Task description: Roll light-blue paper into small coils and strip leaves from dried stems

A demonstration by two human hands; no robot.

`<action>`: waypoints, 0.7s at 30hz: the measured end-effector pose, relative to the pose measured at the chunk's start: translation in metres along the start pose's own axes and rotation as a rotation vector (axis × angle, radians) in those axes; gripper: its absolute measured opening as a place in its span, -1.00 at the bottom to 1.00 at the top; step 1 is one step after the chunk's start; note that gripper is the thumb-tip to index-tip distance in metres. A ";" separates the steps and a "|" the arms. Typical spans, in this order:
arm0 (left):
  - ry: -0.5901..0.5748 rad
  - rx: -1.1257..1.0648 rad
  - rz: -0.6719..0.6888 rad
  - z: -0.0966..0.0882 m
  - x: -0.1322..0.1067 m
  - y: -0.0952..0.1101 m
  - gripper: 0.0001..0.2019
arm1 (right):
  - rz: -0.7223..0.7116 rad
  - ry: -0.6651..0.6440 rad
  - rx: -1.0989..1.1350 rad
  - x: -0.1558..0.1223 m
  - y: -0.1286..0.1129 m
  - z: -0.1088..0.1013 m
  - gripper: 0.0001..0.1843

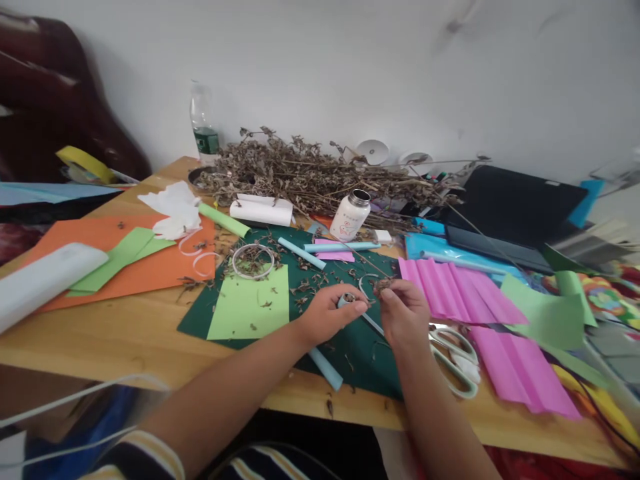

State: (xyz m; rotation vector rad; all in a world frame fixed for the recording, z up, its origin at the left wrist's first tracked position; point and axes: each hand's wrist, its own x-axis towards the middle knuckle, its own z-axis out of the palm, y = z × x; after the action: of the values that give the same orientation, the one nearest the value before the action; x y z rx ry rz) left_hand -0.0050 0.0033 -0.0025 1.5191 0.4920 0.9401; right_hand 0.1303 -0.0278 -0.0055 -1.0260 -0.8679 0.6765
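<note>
My left hand is closed around a light blue paper tube, its open end pointing up between thumb and fingers with dark bits in the opening. Just to the right, my right hand pinches a dried plant sprig, with a thin stem reaching up and left from it. Under my left wrist another length of blue tube shows; whether it joins the held one is hidden. Both hands are above a dark green mat strewn with dried leaf crumbs.
A heap of dried branches lines the wall. In front stand a white bottle and blue tubes. Scissors and pink crepe paper lie right. Green paper, a tape ring and orange paper are left.
</note>
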 end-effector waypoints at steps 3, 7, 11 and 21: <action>0.075 0.171 -0.055 0.003 0.003 0.000 -0.81 | 0.015 -0.017 -0.003 0.001 0.013 -0.002 -0.88; 0.105 0.337 -0.092 0.005 0.006 0.000 -0.86 | 0.035 -0.041 -0.009 -0.001 0.021 -0.005 -0.86; 0.072 0.389 -0.097 0.005 0.006 -0.001 -0.90 | 0.048 -0.026 0.021 -0.001 0.016 -0.006 -0.87; 0.163 0.375 -0.150 0.000 0.009 -0.006 -0.86 | 0.073 0.020 0.066 0.003 0.010 -0.009 -0.89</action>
State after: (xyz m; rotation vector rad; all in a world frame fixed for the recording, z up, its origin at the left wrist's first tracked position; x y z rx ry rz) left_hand 0.0015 0.0110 -0.0056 1.7176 0.9279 0.8911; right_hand 0.1385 -0.0252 -0.0162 -1.0076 -0.7890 0.7502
